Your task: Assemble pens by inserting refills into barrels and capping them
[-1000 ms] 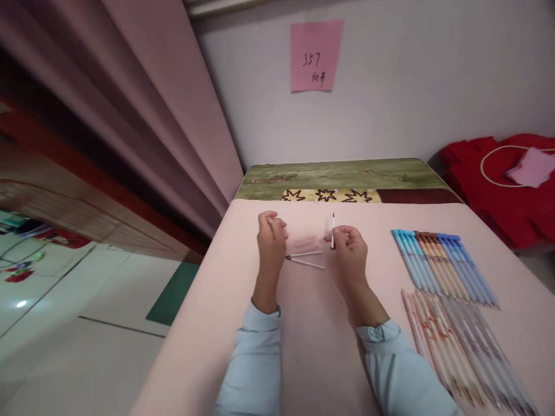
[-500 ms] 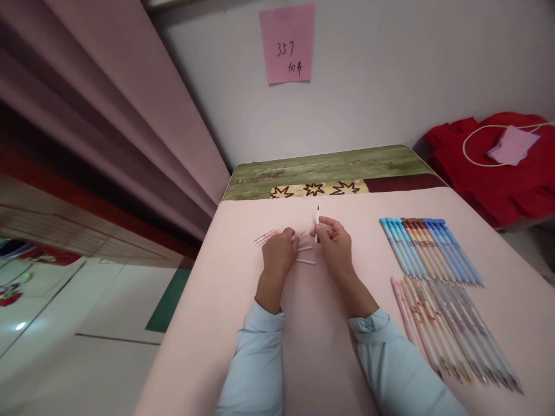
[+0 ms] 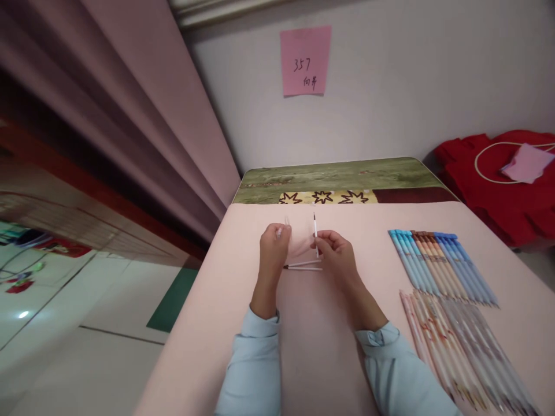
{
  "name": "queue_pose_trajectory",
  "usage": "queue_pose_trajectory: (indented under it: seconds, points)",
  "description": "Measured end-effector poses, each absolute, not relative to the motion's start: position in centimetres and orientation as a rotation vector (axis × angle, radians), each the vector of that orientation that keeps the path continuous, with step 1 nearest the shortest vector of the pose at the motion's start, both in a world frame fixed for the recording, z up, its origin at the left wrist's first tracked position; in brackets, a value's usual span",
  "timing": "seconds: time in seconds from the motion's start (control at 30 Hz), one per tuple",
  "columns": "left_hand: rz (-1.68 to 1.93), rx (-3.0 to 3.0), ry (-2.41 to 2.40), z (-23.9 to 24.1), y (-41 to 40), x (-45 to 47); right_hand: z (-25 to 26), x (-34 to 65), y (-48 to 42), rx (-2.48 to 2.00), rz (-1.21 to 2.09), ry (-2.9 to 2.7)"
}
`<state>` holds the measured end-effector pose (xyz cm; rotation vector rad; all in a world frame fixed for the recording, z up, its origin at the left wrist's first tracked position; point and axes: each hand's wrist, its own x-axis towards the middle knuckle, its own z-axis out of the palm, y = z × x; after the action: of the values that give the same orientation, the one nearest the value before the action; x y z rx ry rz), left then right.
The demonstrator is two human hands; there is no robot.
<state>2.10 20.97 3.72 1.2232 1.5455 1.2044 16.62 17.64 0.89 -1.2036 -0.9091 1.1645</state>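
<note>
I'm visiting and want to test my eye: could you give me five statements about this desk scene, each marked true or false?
1. The right hand holds a thin white stick with its dark tip pointing up. True.
2. The left hand lies flat and open on the table. False: its fingers are curled, apparently around a clear piece, too blurred to identify.
3. Two more white sticks lie on the table. True.
4. The pens with blue and brown ends lie to the left of both hands. False: they lie to the right.
5. The note on the wall is green. False: it is pink.
</note>
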Motion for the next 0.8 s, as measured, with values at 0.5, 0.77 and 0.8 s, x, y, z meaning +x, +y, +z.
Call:
queue_pose_trajectory:
  seconds: [0.5,0.77,0.8]
  points:
    - [1.410,0.361,0.931,4.1,21.2,1.7,0.1,16.0,16.9,-1.098,1.213,-1.246]
    - [1.477,0.691,1.084,3.6,21.0,1.5,-0.5,16.1,17.0,-1.144,1.222,-1.241]
    - [1.477,0.731,1.118,3.6,20.9,1.5,-0.5,16.1,17.0,-1.145,1.228,-1.232]
